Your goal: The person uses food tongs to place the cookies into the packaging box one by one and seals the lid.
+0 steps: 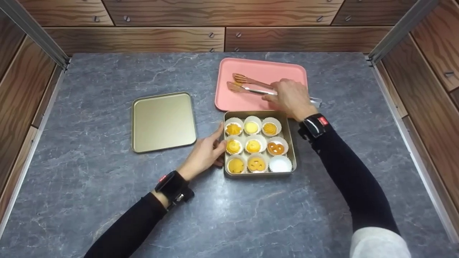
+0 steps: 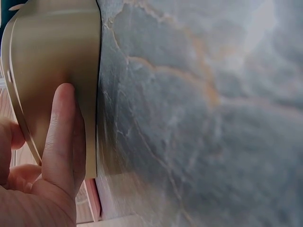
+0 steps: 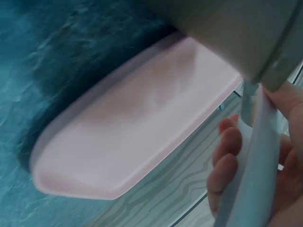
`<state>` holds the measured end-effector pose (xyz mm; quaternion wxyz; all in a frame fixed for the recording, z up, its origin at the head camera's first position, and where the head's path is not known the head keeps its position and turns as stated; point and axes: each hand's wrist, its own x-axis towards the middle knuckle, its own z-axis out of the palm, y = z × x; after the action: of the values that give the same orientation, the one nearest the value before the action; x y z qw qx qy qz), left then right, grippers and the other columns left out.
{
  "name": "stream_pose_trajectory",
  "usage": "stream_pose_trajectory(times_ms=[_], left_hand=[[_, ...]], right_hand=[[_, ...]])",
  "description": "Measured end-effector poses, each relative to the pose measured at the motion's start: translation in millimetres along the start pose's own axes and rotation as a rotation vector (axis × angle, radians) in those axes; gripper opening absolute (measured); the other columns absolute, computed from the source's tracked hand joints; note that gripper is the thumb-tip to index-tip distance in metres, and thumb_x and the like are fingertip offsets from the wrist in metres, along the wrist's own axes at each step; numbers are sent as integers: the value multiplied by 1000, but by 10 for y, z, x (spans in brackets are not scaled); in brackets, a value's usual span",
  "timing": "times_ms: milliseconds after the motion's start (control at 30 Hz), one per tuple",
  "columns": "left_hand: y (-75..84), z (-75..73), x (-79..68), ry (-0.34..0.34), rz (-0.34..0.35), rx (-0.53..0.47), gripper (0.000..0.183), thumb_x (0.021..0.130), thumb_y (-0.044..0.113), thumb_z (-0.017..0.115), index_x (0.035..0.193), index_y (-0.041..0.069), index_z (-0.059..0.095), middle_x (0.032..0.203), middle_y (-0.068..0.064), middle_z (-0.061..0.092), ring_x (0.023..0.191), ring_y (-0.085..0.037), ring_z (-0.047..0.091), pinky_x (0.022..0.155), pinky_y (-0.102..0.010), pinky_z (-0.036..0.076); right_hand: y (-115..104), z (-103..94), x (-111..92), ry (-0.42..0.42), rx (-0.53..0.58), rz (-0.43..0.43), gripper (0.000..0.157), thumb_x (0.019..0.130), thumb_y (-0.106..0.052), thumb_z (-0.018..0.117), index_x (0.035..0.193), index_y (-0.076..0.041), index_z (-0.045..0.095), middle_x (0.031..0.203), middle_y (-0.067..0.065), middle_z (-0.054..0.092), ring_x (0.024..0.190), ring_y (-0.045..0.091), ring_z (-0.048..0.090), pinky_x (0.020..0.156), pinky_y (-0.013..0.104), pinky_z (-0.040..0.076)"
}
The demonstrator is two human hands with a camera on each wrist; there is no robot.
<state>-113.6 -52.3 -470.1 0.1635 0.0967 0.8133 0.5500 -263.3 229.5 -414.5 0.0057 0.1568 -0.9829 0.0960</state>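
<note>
From here I am seeing the tongs (image 1: 255, 87) only in part: my right hand (image 1: 291, 98) is covering their handle end, fingers curled round them, and whatever sits between the tips is too small to name. The right wrist view is blurred. The tongs are lying over the pink tray (image 1: 283, 71), upper centre of the head view. My left hand (image 1: 207, 152) is resting with straight fingers against the left wall of the gold tin (image 1: 291, 143), mid-frame. The tin is holding nine paper cups; eight are carrying cookies, and the lower-right cup (image 1: 280, 164) is looking white inside. The gold lid (image 1: 163, 122) is lying left of the tin.
</note>
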Motion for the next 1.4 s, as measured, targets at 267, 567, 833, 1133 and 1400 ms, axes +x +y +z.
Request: stream_pose_trajectory(times_ms=[267,567,833,1133,1400], left_hand=[[2,4,-6,0,-10,-13,69,108,19,57,165,17,19,89,-11,64,61,-24,67,57,-34,65],[-4,2,9,11,7,9,69,107,17,58,165,15,20,85,-10,64,59,-23,67,54,-33,65],[2,19,2,10,-7,7,68,107,19,58,164,16,22,86,-12,64,58,-22,67,54,-33,65],[6,27,0,-3,-12,20,68,107,19,58,164,17,21,87,-13,64,60,-23,67,55,-33,65],[-1,9,-5,-5,-4,27,68,107,19,58,164,17,21,86,-12,64,59,-24,67,55,-33,64]], right_hand=[[76,-21,-157,27,0,-31,43,92,-46,77,113,-8,76,88,12,67,80,34,64,64,56,53],[125,-39,-290,13,9,-25,44,92,-47,78,113,-9,76,84,11,63,74,32,60,61,53,51],[214,-40,-323,-36,2,17,52,90,-50,77,120,-7,74,90,13,65,76,37,62,63,58,51],[361,29,-332,-7,18,-37,44,92,-46,77,119,-12,75,90,11,66,78,36,63,64,58,51],[402,-41,-394,18,29,-46,33,94,-46,76,106,-15,75,76,5,54,69,29,53,55,48,43]])
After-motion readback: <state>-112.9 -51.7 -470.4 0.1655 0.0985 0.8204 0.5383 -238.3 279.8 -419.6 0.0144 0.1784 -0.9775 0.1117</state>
